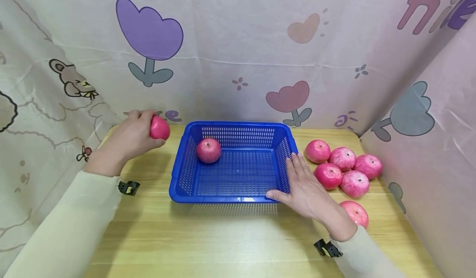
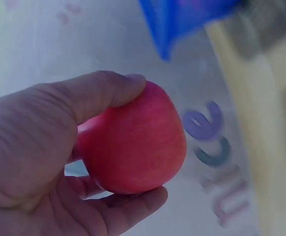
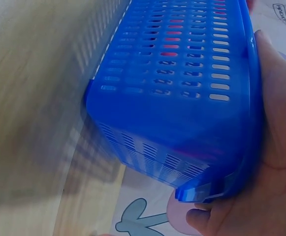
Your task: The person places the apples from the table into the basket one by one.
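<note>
My left hand [image 1: 131,139] holds a red apple [image 1: 160,128] in the air to the left of the blue basket. In the left wrist view, the thumb lies over one side of that apple [image 2: 138,142] and the fingers curl under the other. The blue plastic basket [image 1: 227,200] stands on the table with one pinkish-red apple [image 1: 208,150] in its back left corner. My right hand [image 1: 306,187] rests on the basket's right front corner, fingers extended along the right rim and thumb on the front rim. The right wrist view has this hand [image 3: 285,142] against the rim.
Several pinkish-red apples [image 1: 329,176] sit grouped on the wooden table [image 1: 238,241] right of the basket. Another apple [image 1: 355,212] lies nearer the front, partly behind the right forearm. A printed curtain [image 1: 230,42] hangs at the back and along both sides.
</note>
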